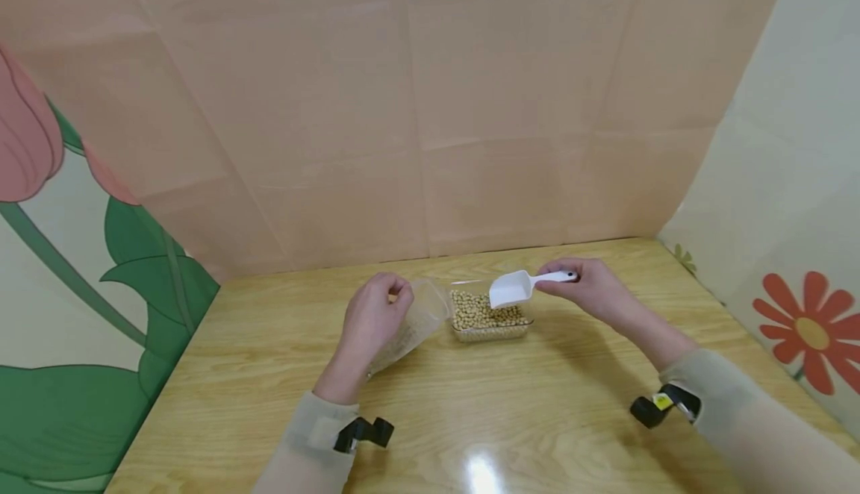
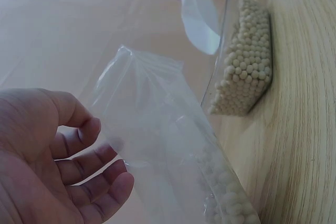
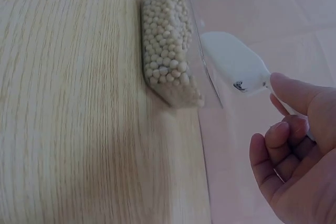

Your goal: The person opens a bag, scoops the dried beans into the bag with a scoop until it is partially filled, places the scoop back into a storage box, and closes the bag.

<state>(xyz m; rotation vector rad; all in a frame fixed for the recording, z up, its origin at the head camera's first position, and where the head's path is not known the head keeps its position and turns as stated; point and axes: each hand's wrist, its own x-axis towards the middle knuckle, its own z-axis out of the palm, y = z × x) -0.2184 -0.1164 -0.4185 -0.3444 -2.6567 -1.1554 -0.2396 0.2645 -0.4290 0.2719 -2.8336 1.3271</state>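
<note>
My left hand point(image 1: 376, 313) pinches the edge of a clear plastic bag point(image 2: 152, 108) between thumb and forefinger. Tilted, the bag has its mouth by the left side of a clear box; pale round beans point(image 2: 231, 200) show low inside it. My right hand point(image 1: 591, 285) grips a white scoop point(image 1: 512, 289) by its handle, and no beans show in the scoop. The scoop's bowl hangs over the right part of the box point(image 1: 493, 335). Pale soybeans point(image 3: 167, 38) fill much of this box, which stands on the table.
The wood-grain table point(image 1: 510, 412) meets a pinkish sheet point(image 1: 336, 143) at the back. Painted flower walls flank it, with a red flower point(image 1: 811, 333) on the right. Black wrist mounts point(image 1: 661, 406) sit on both sleeves.
</note>
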